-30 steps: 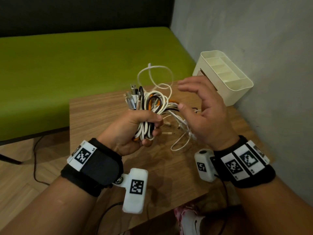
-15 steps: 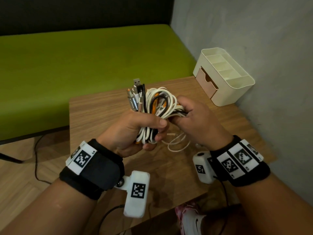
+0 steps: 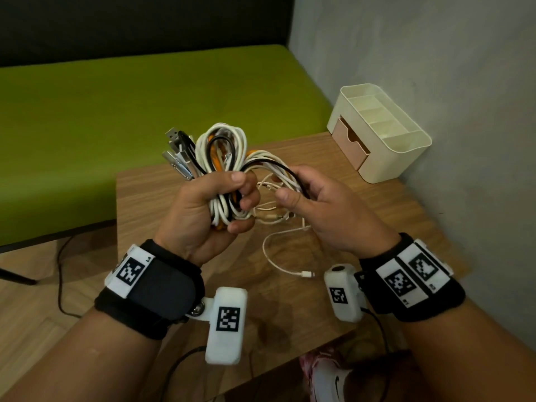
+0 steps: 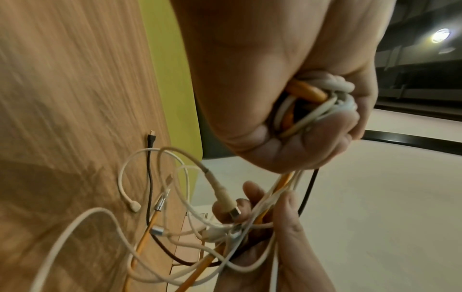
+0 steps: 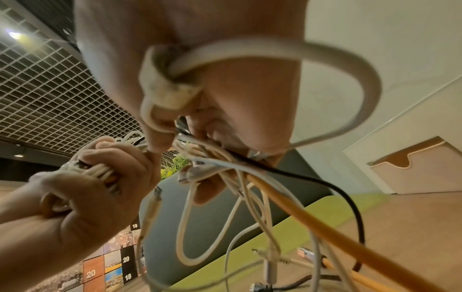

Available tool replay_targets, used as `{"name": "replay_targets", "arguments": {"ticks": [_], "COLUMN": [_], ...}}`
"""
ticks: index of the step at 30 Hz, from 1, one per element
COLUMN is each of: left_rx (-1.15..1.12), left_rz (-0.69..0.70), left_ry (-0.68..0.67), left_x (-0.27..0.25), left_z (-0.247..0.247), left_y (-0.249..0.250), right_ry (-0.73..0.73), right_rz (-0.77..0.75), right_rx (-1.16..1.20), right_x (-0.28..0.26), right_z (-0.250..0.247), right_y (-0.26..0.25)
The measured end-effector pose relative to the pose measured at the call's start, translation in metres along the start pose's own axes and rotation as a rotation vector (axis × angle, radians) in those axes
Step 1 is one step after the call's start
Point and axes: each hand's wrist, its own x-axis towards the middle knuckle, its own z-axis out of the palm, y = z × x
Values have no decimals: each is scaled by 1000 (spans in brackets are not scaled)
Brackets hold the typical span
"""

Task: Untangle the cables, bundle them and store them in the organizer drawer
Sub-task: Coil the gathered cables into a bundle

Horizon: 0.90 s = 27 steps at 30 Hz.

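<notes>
A looped bundle of white, black and orange cables (image 3: 222, 152) is clenched in my left hand (image 3: 214, 204) above the wooden table (image 3: 333, 300); metal USB plugs (image 3: 177, 158) stick out at its upper left. My right hand (image 3: 301, 192) pinches the loose strands (image 3: 278, 169) that run off the bundle to the right. In the left wrist view the fist grips the coils (image 4: 315, 102), and loose ends (image 4: 155, 197) trail over the table. In the right wrist view white, orange and black strands (image 5: 250, 173) pass through my right fingers. A thin white cable end (image 3: 290, 268) lies on the table.
A cream organizer (image 3: 385, 152) with open top compartments and a pink drawer (image 3: 348, 143) stands at the table's far right, against a grey wall. A green bench (image 3: 130, 117) lies beyond the table. A shoe (image 3: 327, 375) is on the floor below the near edge.
My right hand closed on the strands beside the bundle, then drew them out to the right. The tall white loop above the bundle is gone; a white cable end now lies on the table.
</notes>
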Motion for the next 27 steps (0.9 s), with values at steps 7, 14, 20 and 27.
{"name": "replay_targets", "arguments": {"ticks": [7,14,20,27], "left_rx": [61,67,65,107], "left_rz": [-62,-134,-133,-79], "left_ry": [99,241,248,260], "left_x": [5,8,9,9], "left_z": [1,12,17,19], "left_y": [-5,-26,-30,-30], "right_ry": [188,261,256,227], "right_rz": [18,95,70,52], "right_rx": [-108,43,93,-61], "right_x": [-3,-1,-4,-6], "right_z": [3,11,12,12], "right_y": [-3,-5,-9,-11]}}
